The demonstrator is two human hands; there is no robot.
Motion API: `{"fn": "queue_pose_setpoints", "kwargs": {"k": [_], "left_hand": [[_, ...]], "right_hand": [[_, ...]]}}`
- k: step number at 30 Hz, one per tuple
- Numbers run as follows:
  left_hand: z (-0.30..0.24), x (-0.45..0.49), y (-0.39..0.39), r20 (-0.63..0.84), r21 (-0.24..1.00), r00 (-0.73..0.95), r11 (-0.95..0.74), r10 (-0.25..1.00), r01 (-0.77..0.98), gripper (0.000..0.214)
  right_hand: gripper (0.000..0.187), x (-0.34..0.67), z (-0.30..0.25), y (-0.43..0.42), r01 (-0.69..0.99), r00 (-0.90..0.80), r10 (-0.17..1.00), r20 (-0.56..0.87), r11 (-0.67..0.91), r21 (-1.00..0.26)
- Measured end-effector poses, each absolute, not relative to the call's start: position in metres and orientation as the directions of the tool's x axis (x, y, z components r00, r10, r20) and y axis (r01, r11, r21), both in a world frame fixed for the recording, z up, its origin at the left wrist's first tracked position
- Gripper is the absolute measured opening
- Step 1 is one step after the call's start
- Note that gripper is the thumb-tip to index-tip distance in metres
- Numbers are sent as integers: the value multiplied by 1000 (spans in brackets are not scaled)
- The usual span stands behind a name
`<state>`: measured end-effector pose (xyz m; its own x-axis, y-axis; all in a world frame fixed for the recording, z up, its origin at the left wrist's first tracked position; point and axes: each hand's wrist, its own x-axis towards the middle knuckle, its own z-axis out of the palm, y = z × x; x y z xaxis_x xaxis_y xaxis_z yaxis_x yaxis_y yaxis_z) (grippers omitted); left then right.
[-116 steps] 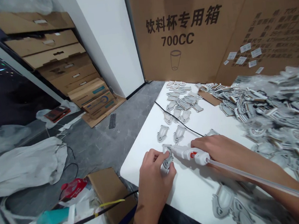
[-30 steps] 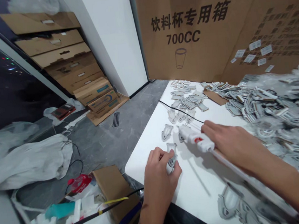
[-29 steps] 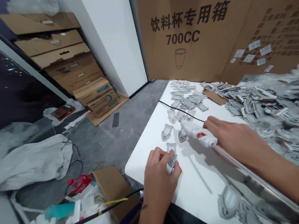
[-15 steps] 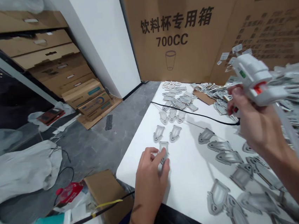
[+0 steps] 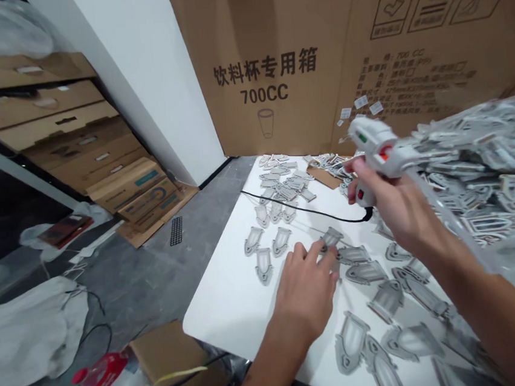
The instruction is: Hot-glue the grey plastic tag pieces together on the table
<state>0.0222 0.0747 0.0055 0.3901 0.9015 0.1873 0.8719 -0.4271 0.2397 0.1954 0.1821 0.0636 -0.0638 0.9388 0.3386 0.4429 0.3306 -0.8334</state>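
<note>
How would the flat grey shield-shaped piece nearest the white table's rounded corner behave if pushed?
The flat grey shield-shaped piece looks stiff, with no visible curl. It is probably light, being thin and smaller than the bare left hand. Lying flat on the smooth-looking white table, it would likely slide rather than roll.

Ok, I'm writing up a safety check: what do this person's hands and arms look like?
The left hand and right hand are gloveless, with no ring, watch or bracelet showing. The left forearm and right forearm are bare, and no sleeve shows.
</note>
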Motion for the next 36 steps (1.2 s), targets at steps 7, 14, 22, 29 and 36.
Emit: {"fn": "queue_pose_setpoints", "kwargs": {"k": [7,14,22,29,36], "left_hand": [[-2,11,64,206,257,357,-403,911,879,29],[-8,-20,19,246,302,263,-332,933,893,26],[-12,-41,-8,359,320,175,-297,917,900,15],[-14,-69,2,363,287,104,-218,926,933,13],[-32,-69,24,513,266,73,-239,855,934,13]], "right_hand": [[32,197,75,177,441,-298,898,325,431,-787],[21,201,76,171,502,-711,685,156,651,-569],[31,194,69,167,514,-749,661,43,621,-592],[29,190,75,159,472,-784,621,27,623,-623],[21,188,72,158,500,-803,590,-76,600,-624]]}}
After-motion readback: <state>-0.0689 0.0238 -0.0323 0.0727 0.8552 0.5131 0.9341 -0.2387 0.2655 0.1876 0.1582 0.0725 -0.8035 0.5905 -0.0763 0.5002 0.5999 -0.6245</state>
